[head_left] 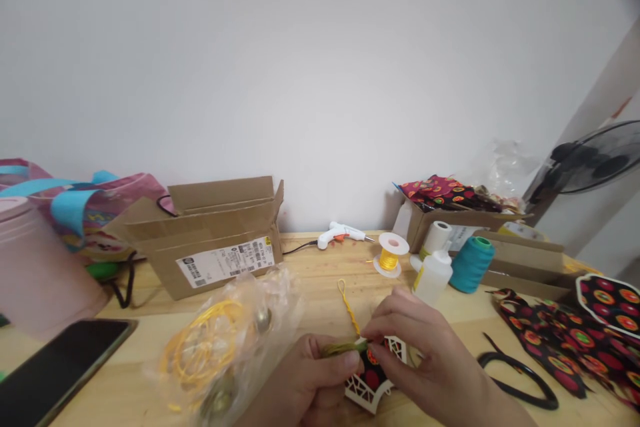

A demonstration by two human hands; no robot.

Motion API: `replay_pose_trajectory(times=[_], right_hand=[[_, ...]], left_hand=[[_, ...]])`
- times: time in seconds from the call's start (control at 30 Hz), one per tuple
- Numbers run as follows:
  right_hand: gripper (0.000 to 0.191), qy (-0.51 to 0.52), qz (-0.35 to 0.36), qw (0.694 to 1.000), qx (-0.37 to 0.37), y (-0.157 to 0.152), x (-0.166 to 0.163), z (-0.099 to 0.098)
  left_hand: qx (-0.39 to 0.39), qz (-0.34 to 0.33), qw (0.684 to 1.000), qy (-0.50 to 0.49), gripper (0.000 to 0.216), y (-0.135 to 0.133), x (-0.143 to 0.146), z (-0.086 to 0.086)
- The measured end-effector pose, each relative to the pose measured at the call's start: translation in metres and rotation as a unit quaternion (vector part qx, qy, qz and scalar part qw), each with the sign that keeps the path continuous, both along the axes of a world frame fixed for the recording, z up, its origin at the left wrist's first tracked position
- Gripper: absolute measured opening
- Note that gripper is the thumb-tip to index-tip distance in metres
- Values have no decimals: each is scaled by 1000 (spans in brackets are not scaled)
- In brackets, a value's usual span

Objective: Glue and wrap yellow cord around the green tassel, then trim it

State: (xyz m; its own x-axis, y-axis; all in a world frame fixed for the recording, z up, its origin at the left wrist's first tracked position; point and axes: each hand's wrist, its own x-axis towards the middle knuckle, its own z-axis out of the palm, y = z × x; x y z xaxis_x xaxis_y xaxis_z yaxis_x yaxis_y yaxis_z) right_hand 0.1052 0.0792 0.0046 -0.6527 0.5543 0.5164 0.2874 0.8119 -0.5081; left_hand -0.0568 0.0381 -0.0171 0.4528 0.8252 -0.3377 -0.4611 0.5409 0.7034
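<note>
Between the thumb and fingers of my left hand (320,377) is an olive-green tassel (343,348), lying sideways. My right hand (425,353) pinches at the tassel's right end with thumb and forefinger; what exactly sits between those fingertips is too small to make out. Just under both hands is a white cut-out ornament (364,395) with a lattice border and dark red-flowered fabric, partly covered by the fingers. A twisted yellow cord (349,307) ending in a loop runs from its top across the wood.
Left of my hands lies a clear bag (220,347) with yellow cord and bells, beside a phone (65,370). Behind stand a cardboard box (215,240), glue gun (343,235), yellow thread spool (393,255), white bottle (434,277) and teal thread cone (473,265). Patterned fabric (545,333) lies right.
</note>
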Motion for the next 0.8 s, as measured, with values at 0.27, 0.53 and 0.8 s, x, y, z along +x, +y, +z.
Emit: replay_pose_trajectory(times=[0.27, 0.53, 0.8], right_hand=[[14, -50, -7, 998, 28, -1, 1, 0], [14, -61, -7, 994, 88, 2, 1, -4], [14, -63, -75, 989, 114, 0, -8, -12]], left_hand=[[41, 37, 998, -28, 15, 0, 9, -1], [45, 51, 998, -8, 19, 1, 8, -10], [51, 54, 997, -3, 17, 1, 10, -6]])
